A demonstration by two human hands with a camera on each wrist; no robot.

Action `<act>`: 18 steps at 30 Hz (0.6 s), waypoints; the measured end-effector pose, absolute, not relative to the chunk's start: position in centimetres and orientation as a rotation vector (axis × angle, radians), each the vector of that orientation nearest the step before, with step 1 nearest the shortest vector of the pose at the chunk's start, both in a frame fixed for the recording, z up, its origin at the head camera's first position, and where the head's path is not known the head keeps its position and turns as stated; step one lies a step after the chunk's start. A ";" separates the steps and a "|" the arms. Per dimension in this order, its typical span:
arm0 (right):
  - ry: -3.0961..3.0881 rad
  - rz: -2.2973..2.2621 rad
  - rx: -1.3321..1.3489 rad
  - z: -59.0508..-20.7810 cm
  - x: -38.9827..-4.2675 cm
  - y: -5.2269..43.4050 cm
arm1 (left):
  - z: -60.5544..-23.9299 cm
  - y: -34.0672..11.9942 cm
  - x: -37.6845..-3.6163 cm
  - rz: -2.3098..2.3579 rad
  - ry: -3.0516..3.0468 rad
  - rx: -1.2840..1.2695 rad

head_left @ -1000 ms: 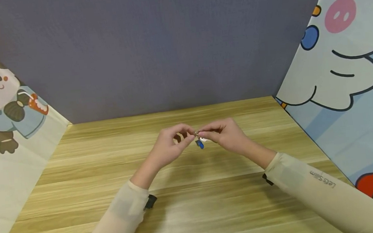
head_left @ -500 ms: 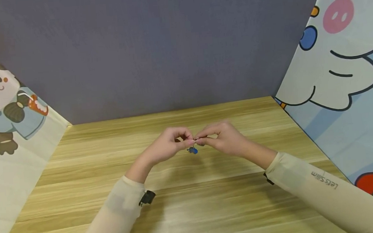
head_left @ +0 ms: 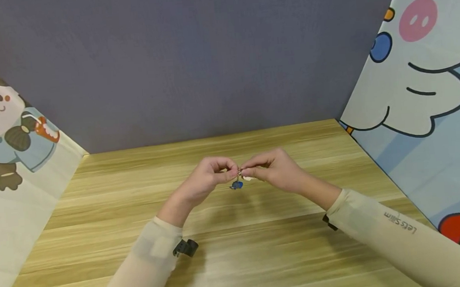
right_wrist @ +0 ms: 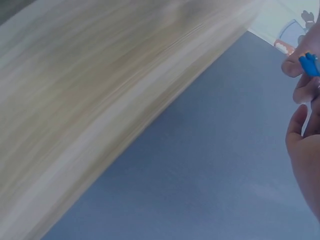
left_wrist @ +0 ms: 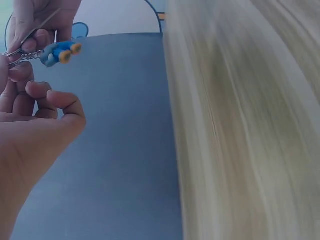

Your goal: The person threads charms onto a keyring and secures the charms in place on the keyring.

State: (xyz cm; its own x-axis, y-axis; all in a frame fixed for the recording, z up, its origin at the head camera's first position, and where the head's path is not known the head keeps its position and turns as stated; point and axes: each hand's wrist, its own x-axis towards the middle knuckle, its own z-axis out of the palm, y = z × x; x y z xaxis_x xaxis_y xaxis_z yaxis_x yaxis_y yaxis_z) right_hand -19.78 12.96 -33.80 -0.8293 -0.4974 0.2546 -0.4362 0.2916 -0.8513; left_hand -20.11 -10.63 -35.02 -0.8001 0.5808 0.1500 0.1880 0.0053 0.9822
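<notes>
Both hands meet above the middle of the wooden table (head_left: 237, 249). Between them is a small metal key ring with a short chain (left_wrist: 22, 54) and a blue charm (head_left: 237, 185) that dangles below the fingertips. My left hand (head_left: 212, 178) pinches the ring from the left with curled fingers. From the right, my right hand (head_left: 273, 169) pinches it too, and something small and pale shows under its fingertips. In the left wrist view the charm (left_wrist: 60, 51) is blue with orange spots. In the right wrist view only a blue corner of the charm (right_wrist: 310, 64) shows at the edge.
A grey-blue wall (head_left: 192, 61) stands behind the table. Cartoon-printed panels close the left side (head_left: 10, 145) and the right side (head_left: 423, 99). Both forearms wear beige sleeves, each with a black wrist clip (head_left: 186, 248).
The hands have drawn closer together and dropped slightly. The blue charm has swung from under the right hand's fingers to hang lower and to the left, between the two hands.
</notes>
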 end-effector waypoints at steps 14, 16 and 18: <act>2.399 -1.723 -0.733 -33.9 -19.6 12.8 | -35.6 -10.0 -19.6 2.128 1.659 0.715; 2.408 -1.712 -0.732 -34.0 -19.7 12.9 | -35.5 -10.0 -19.6 2.106 1.715 0.693; 2.430 -1.689 -0.714 -34.1 -19.8 13.1 | -35.4 -10.1 -19.6 2.053 1.824 0.673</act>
State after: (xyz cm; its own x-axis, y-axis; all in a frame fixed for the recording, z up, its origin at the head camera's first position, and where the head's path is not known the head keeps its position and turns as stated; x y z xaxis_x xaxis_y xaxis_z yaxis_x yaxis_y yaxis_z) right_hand -19.82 13.07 -34.09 -0.8854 -0.4277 0.1821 -0.3198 0.2763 -0.9063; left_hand -19.56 -10.05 -35.43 -0.8406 0.5238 0.1379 0.0751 -0.1393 0.9874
